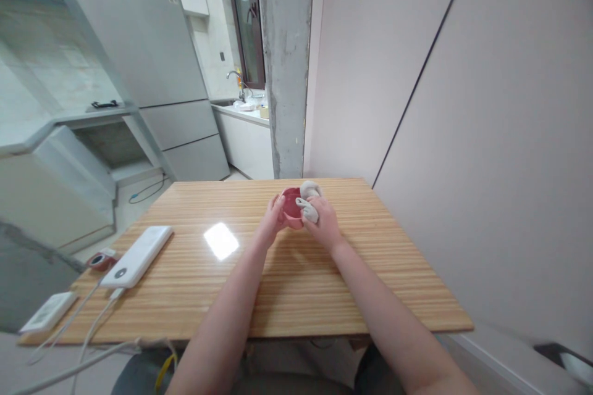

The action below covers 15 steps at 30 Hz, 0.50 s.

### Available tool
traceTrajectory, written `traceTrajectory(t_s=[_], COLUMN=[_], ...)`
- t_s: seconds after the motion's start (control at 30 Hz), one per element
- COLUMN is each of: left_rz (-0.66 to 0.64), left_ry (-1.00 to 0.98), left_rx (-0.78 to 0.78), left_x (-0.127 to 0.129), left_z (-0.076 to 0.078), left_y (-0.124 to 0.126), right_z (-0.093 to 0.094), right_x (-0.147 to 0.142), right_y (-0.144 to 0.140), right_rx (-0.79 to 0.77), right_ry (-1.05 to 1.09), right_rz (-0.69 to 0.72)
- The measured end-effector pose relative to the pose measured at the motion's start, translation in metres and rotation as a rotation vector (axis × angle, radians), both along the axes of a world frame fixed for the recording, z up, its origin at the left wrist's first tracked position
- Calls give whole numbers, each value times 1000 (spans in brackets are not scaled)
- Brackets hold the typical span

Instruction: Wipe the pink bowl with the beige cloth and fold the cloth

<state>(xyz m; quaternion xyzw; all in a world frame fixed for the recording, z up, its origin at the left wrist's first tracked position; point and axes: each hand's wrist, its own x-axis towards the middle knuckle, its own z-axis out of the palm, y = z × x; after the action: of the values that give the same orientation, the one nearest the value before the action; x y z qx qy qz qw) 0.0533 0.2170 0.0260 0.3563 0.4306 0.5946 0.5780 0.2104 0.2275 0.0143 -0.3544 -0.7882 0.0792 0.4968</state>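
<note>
A small pink bowl (291,207) is held above the far middle of the wooden table (259,265), tipped so its inside faces me. My left hand (270,222) grips its left rim. My right hand (324,222) holds a bunched grey-white cloth (309,202) pressed against the bowl's right side and rim. Both forearms reach forward from the near edge.
A white power bank (138,256) with cables lies at the table's left, beside a small red round thing (99,260) and a flat white device (49,311). A wall runs along the right. A fridge (148,62), a concrete pillar and a sink counter stand beyond.
</note>
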Motion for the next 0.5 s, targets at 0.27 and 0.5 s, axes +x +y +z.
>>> traceTrajectory(t_s=[0.27, 0.5], left_rz=[275, -96], left_ry=[-112, -133], left_rx=[88, -35], left_x=[2, 0], left_z=[-4, 2], left_y=[2, -5], right_z=[-4, -2], right_x=[-31, -6], right_y=[-19, -4], right_rx=[-69, -15], right_ry=[-66, -66], right_rz=[81, -43])
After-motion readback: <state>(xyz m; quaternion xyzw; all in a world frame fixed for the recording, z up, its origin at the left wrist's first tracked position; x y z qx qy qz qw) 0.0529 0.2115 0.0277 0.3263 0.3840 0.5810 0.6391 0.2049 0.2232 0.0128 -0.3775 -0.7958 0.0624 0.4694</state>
